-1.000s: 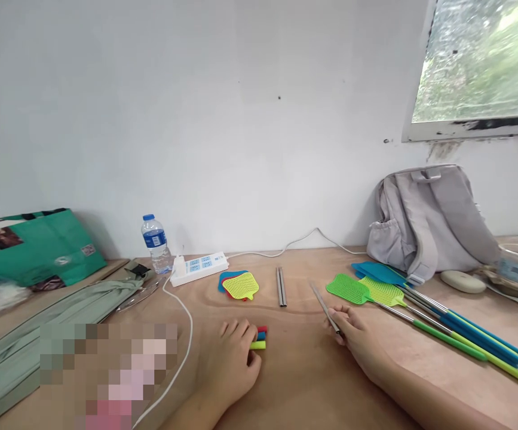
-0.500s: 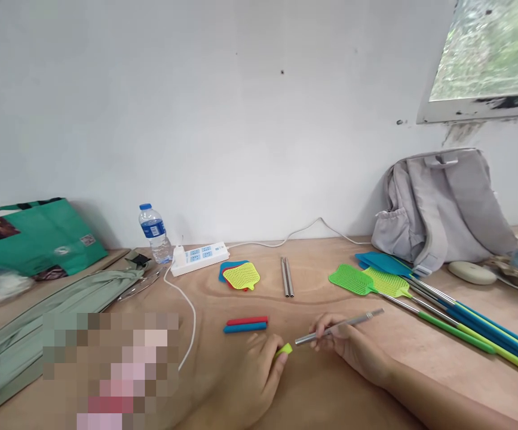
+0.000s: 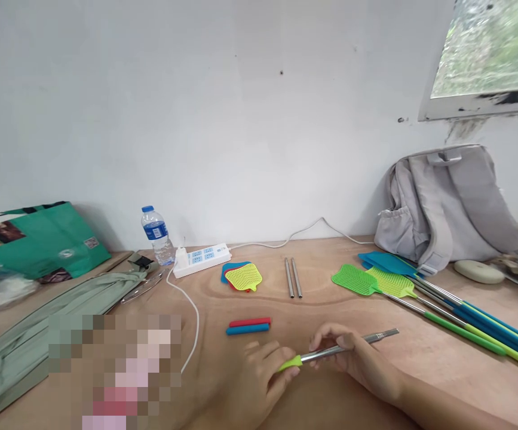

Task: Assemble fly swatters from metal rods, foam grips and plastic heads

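A: Pale wall, plywood bench (image 3: 375, 382); a grey backpack (image 3: 447, 203) far off beyond the right fingers.

B: The steel rod (image 3: 348, 346)?

A: Clamped in the right hand (image 3: 352, 358) fingers, its near end meeting the green grip (image 3: 291, 362) pinched by the left hand (image 3: 250, 382) fingers.

B: Risk?

A: I'd judge a skewed angle could jam the grip, or it could squirt out from between the fingertips.
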A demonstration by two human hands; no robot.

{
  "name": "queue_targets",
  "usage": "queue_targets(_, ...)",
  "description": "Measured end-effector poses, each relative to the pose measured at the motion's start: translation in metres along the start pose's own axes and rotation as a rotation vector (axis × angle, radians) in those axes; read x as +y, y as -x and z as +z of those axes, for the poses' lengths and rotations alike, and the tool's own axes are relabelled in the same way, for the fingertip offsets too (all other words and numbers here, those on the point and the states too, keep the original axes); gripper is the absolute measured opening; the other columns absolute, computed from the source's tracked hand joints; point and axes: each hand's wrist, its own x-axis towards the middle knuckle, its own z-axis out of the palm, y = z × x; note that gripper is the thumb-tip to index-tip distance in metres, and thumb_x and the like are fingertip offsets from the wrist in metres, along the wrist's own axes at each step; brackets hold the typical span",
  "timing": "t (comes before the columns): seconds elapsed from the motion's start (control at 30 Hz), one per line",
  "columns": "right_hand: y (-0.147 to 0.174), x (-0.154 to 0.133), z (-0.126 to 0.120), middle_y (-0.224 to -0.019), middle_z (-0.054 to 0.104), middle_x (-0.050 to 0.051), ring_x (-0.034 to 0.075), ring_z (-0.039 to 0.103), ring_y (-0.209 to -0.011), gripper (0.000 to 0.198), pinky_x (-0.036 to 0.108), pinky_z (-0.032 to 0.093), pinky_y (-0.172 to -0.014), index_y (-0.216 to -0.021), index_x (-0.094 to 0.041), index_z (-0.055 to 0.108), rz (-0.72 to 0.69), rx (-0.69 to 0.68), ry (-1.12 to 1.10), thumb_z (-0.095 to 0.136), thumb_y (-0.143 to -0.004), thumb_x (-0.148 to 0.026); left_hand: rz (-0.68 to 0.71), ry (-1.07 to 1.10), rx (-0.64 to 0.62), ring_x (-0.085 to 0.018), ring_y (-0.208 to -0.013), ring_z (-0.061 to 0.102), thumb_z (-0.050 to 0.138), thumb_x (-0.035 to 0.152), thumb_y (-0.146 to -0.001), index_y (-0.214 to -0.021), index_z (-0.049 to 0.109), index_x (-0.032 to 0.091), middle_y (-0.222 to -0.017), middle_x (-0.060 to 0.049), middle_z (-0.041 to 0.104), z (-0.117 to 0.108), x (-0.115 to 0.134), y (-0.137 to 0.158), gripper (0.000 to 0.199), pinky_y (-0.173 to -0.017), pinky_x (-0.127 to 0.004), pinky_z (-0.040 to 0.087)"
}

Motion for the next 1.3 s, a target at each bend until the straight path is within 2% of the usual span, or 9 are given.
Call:
queue_targets(0.1, 0.004, -0.001, 0.009, -0.086, 0.058, 0.006, 0.022, 0.054, -0.083, 0.027, 0.039, 0.040, -0.078, -0.088, -0.020, 0.059, -0.007, 0.008, 0.076, 0.040, -0.077, -0.035, 0.071, 0.042, 0.103, -0.012, -0.070, 0.058, 0.051, 0.023, -0.084, -0.092, 0.059, 0.022, -0.078, 0.001, 0.064, 0.002, 0.001, 0.000, 0.011, -0.065, -0.022, 0.040)
queue_targets(0.2, 0.009, -0.005, 0.022, -0.095, 0.055, 0.006, 0.024, 0.049, -0.095, 0.031, 0.041, 0.035, -0.087, -0.096, -0.022, 0.054, 0.016, 0.016, 0.414, 0.033, -0.084, -0.040, 0.183, 0.046, 0.211, -0.010, -0.065, 0.057, 0.055, 0.024, -0.082, -0.093, 0.060, 0.021, -0.074, 0.001, 0.063, 0.004, 0.006, 0.001, 0.012, -0.062, -0.021, 0.041)
queue_targets(0.37, 0.014, -0.005, 0.042, -0.102, 0.056, 0.007, 0.025, 0.047, -0.100, 0.038, 0.042, 0.034, -0.090, -0.099, -0.023, 0.054, 0.062, 0.046, 0.644, 0.024, -0.087, -0.043, 0.309, 0.028, 0.275, -0.008, -0.062, 0.056, 0.054, 0.022, -0.083, -0.090, 0.061, 0.017, -0.068, 0.001, 0.061, 0.007, 0.012, 0.002, 0.011, -0.059, -0.018, 0.043)
queue_targets(0.73, 0.018, 0.016, 0.041, -0.104, 0.059, 0.006, 0.023, 0.049, -0.102, 0.036, 0.038, 0.035, -0.091, -0.108, -0.024, 0.054, -0.037, 0.102, 0.547, 0.033, -0.086, -0.042, 0.495, -0.100, 0.315, -0.008, -0.063, 0.056, 0.050, 0.023, -0.086, -0.092, 0.058, 0.017, -0.069, 0.001, 0.061, 0.001, 0.017, -0.002, 0.012, -0.063, -0.020, 0.041)
queue_targets(0.83, 0.008, 0.022, 0.029, -0.071, 0.062, 0.003, 0.020, 0.057, -0.070, 0.033, 0.034, 0.043, -0.067, -0.102, -0.020, 0.050, -0.029, 0.217, 0.348, 0.036, -0.082, -0.043, 0.533, -0.234, 0.265, -0.014, -0.072, 0.056, 0.041, 0.032, -0.087, -0.098, 0.057, 0.016, -0.085, -0.005, 0.064, -0.016, 0.015, -0.011, 0.025, -0.071, -0.029, 0.041)
queue_targets(0.93, -0.006, 0.025, 0.012, -0.044, 0.049, -0.005, 0.013, 0.041, -0.037, 0.028, 0.023, 0.031, -0.040, -0.088, -0.021, 0.045, -0.033, 0.322, 0.049, 0.037, -0.076, -0.046, 0.394, -0.327, 0.285, -0.017, -0.078, 0.054, 0.036, 0.025, -0.086, -0.090, 0.058, 0.016, -0.089, -0.008, 0.062, -0.032, -0.009, -0.033, 0.024, -0.076, -0.033, 0.040)
queue_targets(1.03, -0.015, 0.021, -0.005, -0.039, 0.041, -0.007, 0.009, 0.033, -0.035, 0.021, 0.020, 0.024, -0.038, -0.076, -0.021, 0.044, -0.019, 0.350, -0.155, 0.043, -0.070, -0.041, 0.007, -0.441, 0.196, -0.022, -0.090, 0.053, 0.039, 0.027, -0.083, -0.091, 0.059, 0.016, -0.091, -0.010, 0.061, -0.040, -0.054, -0.062, 0.024, -0.083, -0.037, 0.038)
queue_targets(1.1, -0.018, 0.016, -0.012, -0.038, 0.039, -0.007, 0.008, 0.031, -0.036, 0.017, 0.020, 0.025, -0.039, -0.071, -0.021, 0.044, 0.010, 0.338, -0.226, 0.047, -0.068, -0.037, -0.317, -0.453, 0.150, -0.026, -0.108, 0.046, 0.048, 0.036, -0.078, -0.106, 0.055, 0.016, -0.112, -0.013, 0.055, -0.041, -0.088, -0.076, 0.036, -0.094, -0.038, 0.032)
queue_targets(1.3, -0.018, 0.013, -0.013, -0.044, 0.040, -0.008, 0.006, 0.031, -0.039, 0.020, 0.019, 0.023, -0.042, -0.074, -0.019, 0.048, 0.065, 0.372, -0.270, 0.059, -0.058, -0.020, -0.445, -0.353, 0.058, -0.028, -0.111, 0.047, 0.056, 0.054, -0.066, -0.119, 0.050, 0.016, -0.119, -0.012, 0.054, -0.027, -0.145, -0.077, 0.066, -0.093, -0.039, 0.034)
